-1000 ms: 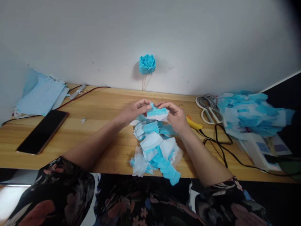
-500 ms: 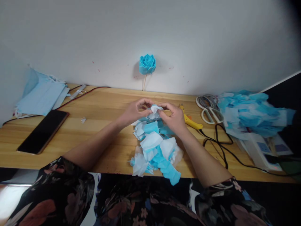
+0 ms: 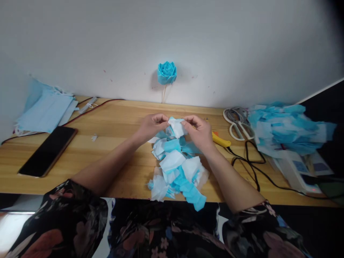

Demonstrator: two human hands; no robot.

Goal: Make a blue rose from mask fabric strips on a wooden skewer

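Note:
Between my two hands is a small white and blue piece of thin mask fabric [image 3: 177,127]. My left hand [image 3: 152,129] pinches its left corner with thumb and forefinger. At the opposite side, my right hand [image 3: 199,132] grips the right corner the same way. Below them lies a loose heap of blue and white fabric pieces [image 3: 172,161], some hanging over the table's front edge. The yellow handle of a corded tool [image 3: 221,139] pokes out beside my right hand, its front part hidden behind that hand.
A blue fabric rose on a stick [image 3: 167,73] leans against the wall. At left are a stack of face masks [image 3: 49,113] and a phone [image 3: 48,152]. To the right lie white-handled scissors [image 3: 241,131], black cable [image 3: 251,163] and a big pile of blue fabric pieces [image 3: 288,129].
The fabric piece looks more spread out between my fingers, showing a wider white face. Both hands keep their pinch and have barely moved; the view has shifted slightly.

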